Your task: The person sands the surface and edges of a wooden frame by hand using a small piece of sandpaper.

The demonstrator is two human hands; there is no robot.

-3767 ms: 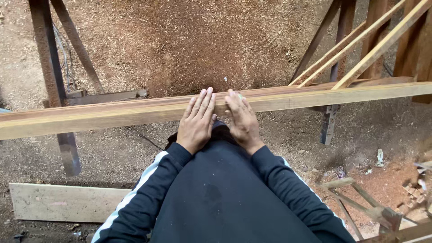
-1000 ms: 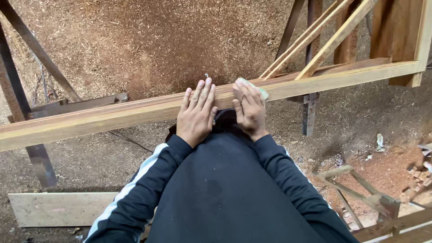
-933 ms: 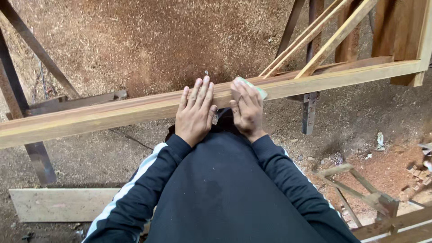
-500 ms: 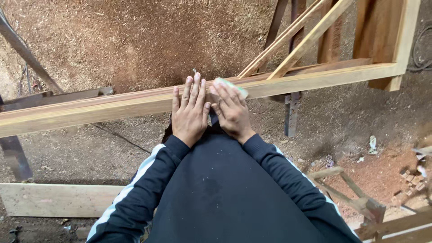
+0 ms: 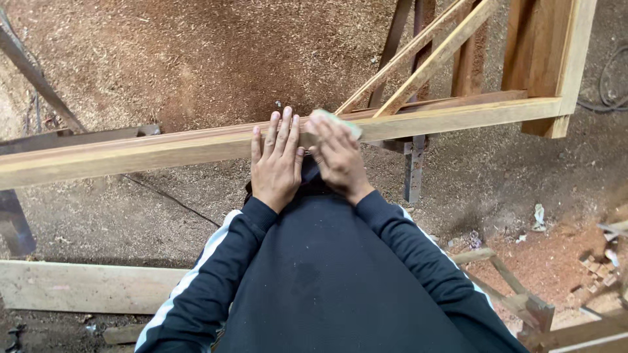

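Note:
A long wooden rail of a frame runs across the view at waist height. My left hand lies flat on it, fingers together and pointing away from me. Just to its right, my right hand presses a small pale greenish sanding block onto the top of the rail. The block shows only past my fingertips. Both arms are in dark sleeves with a white stripe on the left one.
The rail joins an upright frame piece at the right. Thin slanted battens lean behind it. Sawdust covers the ground. A pale plank lies on the floor at lower left, wood offcuts at lower right, dark metal legs at left.
The view has shifted right along the rail. My right hand, empty and flat at first, now holds the sanding block and has moved slightly left, close beside my left hand.

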